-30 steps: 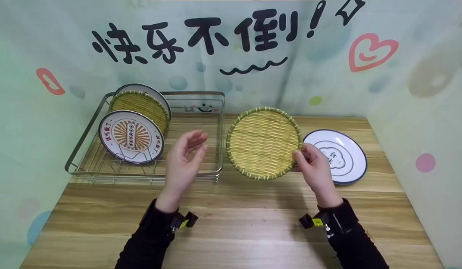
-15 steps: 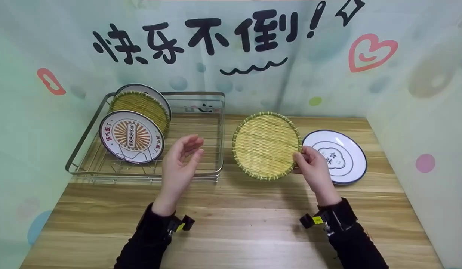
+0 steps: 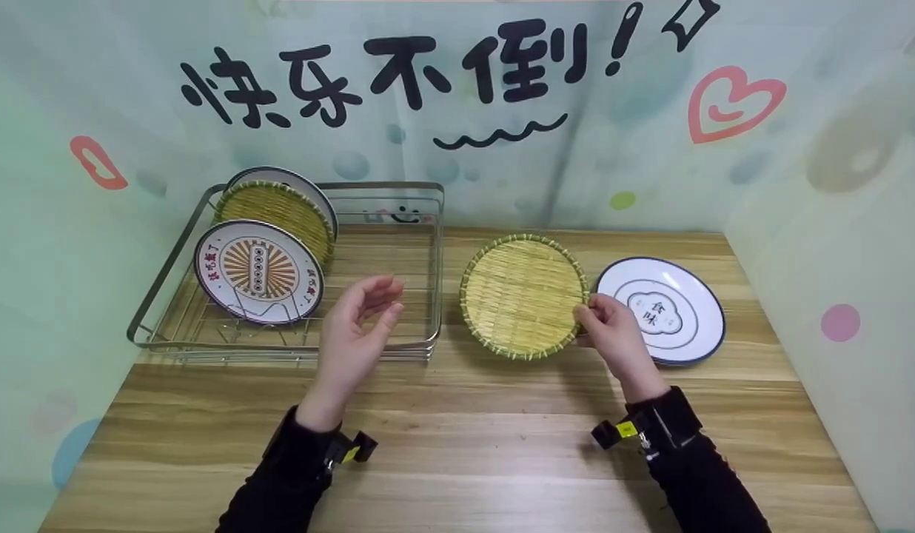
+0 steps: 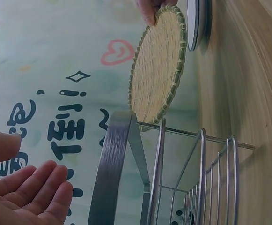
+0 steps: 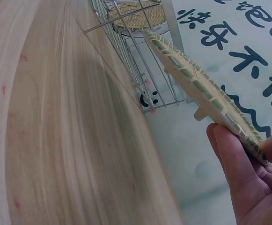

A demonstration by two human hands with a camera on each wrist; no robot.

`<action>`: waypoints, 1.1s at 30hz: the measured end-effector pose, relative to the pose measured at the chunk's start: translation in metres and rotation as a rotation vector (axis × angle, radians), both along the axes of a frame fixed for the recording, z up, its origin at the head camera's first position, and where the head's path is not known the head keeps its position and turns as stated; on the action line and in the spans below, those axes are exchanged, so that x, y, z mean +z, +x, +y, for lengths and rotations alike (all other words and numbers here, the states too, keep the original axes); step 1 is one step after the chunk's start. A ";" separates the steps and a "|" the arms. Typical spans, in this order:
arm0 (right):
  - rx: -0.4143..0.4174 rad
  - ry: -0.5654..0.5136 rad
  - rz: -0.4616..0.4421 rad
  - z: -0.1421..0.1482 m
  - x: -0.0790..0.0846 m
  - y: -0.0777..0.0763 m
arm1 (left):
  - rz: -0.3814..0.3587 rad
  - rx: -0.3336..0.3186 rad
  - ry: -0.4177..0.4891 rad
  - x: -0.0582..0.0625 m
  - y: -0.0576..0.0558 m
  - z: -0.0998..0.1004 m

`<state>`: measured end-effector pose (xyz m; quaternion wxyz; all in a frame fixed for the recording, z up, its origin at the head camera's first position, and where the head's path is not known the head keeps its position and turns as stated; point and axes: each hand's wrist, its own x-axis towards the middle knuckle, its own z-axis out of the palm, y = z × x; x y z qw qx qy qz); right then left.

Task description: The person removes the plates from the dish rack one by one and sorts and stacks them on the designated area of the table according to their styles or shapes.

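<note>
A round woven bamboo tray (image 3: pixel 524 297) with a stitched green rim is held up over the table, tilted toward the head camera. My right hand (image 3: pixel 617 333) pinches its right edge, thumb on the front face and fingers behind, as the right wrist view shows. My left hand (image 3: pixel 356 337) holds nothing; its fingers are relaxed and the palm faces right, beside the front right part of the wire dish rack (image 3: pixel 437 296). In the left wrist view the hand's loose fingers (image 4: pixel 37 192) are next to the rack's metal rim.
In the rack's left part stand a plate with an orange sunburst (image 3: pixel 259 270), another woven tray (image 3: pixel 309 215) and a white plate (image 3: pixel 320 189) behind it. A white blue-rimmed plate (image 3: pixel 694 314) lies on the wooden table (image 3: pixel 494 459) at the right. Printed cloth walls enclose the table.
The woven tray has come down and tipped flatter, with my right hand lowering slightly and shifting left. My left hand has drawn back a little toward the front left, fingers still relaxed.
</note>
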<state>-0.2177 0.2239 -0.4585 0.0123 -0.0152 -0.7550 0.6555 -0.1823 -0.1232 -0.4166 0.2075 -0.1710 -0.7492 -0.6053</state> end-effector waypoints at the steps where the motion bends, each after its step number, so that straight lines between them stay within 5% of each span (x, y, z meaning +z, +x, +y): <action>1: 0.000 -0.007 -0.009 0.000 -0.001 -0.001 | -0.004 -0.002 -0.006 0.000 0.000 -0.001; 33: 0.099 -0.067 -0.177 0.006 -0.016 -0.020 | -0.040 0.092 -0.166 -0.002 0.005 -0.033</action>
